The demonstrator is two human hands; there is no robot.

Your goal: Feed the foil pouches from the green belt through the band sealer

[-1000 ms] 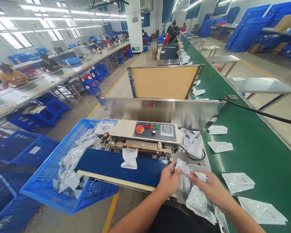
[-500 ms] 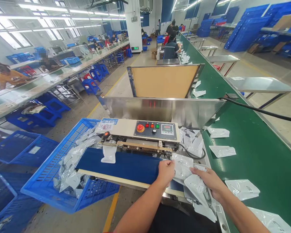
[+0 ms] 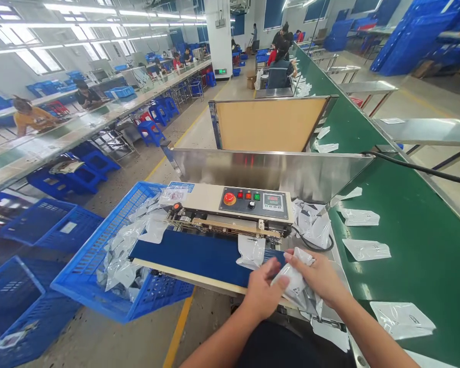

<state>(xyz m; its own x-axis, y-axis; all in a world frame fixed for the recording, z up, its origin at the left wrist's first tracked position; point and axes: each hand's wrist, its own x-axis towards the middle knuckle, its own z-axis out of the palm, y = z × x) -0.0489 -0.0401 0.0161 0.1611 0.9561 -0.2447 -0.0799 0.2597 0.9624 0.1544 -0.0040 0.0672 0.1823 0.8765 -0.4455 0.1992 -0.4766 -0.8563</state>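
My right hand [image 3: 319, 273] is closed round a bunch of white plastic pouches [image 3: 297, 278], held at the right end of a sealing machine's belt. Beside it, my left hand [image 3: 266, 289] has its thumb and fingers parted, the thumb against the pouches' left edge. Just left of my fingers, one white pouch [image 3: 252, 251] hangs with its top edge in the band sealing machine [image 3: 199, 202]. Its lower part rests on the blue belt [image 3: 199, 255]. Another pouch [image 3: 154, 228] is at the belt's left end. More pouches lie under my right hand, partly hidden.
A blue crate [image 3: 88, 301] full of pouches stands left of the machine. On the right runs a green conveyor [image 3: 406, 255] with spaced-out pouches. A metal panel [image 3: 272, 168] rises behind the machine; a pouch pile [image 3: 312, 225] lies at its right. Other people sit farther off.
The pouch my left hand pinched has moved left into the sealer, out of my fingers. Both hands are now close together at the bunch. The earlier pouch has travelled to the belt's left end.
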